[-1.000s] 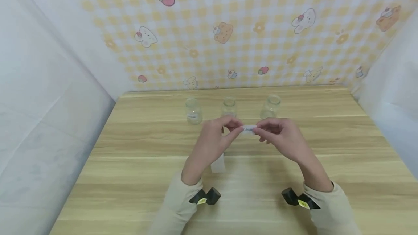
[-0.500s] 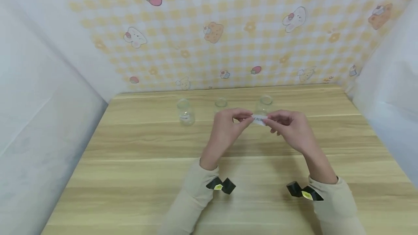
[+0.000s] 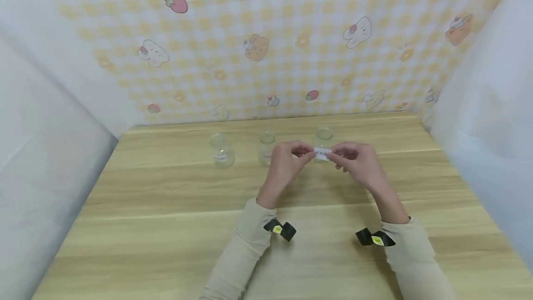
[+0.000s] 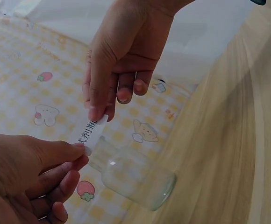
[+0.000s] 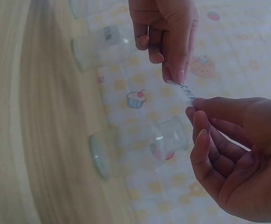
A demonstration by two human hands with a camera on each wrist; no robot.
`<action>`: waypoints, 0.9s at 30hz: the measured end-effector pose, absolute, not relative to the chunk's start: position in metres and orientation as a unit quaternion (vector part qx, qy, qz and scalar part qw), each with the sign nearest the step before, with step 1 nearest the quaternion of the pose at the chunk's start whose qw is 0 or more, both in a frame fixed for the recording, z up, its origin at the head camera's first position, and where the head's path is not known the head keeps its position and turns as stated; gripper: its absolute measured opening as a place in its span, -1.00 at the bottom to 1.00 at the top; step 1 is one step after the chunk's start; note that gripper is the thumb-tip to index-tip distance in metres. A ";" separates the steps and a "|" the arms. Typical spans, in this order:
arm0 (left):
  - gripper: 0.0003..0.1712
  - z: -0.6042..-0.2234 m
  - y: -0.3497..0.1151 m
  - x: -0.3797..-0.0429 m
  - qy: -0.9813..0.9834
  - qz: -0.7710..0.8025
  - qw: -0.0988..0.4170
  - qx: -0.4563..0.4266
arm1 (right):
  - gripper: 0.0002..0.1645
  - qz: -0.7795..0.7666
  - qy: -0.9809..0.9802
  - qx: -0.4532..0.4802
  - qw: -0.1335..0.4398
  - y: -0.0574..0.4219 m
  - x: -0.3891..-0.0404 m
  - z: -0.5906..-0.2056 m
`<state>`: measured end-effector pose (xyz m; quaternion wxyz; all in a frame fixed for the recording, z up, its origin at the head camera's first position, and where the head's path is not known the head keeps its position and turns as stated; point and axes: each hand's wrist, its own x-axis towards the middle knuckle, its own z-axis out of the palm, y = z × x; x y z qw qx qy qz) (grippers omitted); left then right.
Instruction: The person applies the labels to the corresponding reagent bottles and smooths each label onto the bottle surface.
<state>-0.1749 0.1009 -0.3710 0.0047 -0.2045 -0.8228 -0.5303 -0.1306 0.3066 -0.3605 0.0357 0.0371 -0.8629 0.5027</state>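
My left hand and my right hand pinch the two ends of a small white label between thumb and finger. Dark printed characters run along its face. In the head view the label covers part of the rightmost clear glass bottle. That bottle stands upright with no label visible on it. From the right wrist view, the label lies above and beside the neck of the bottle. I cannot tell whether it touches the glass.
Left of the hands stand two more glass bottles, a middle one partly behind the left hand and a far left one with a white label. Behind the wooden table hangs a yellow checked cloth.
Both hands have carried the label from between the middle and right bottles to the rightmost bottle. A white paper piece seen by my left wrist is now out of sight. The head view has shifted right.
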 end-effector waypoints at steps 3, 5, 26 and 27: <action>-0.90 -0.383 0.102 -0.179 -0.823 -0.532 -0.007 -0.201 | -0.74 0.500 -0.865 0.039 0.030 0.308 -0.135 -0.371; -0.90 -0.389 0.102 -0.181 -0.827 -0.527 -0.010 -0.196 | -0.75 0.501 -0.864 0.044 0.024 0.308 -0.137 -0.377; -0.91 -0.415 0.116 -0.190 -0.822 -0.534 -0.003 -0.197 | -0.75 0.491 -0.870 0.024 0.029 0.317 -0.147 -0.398; -0.91 -0.415 0.117 -0.190 -0.822 -0.533 -0.001 -0.199 | -0.74 0.490 -0.871 0.023 0.031 0.318 -0.147 -0.398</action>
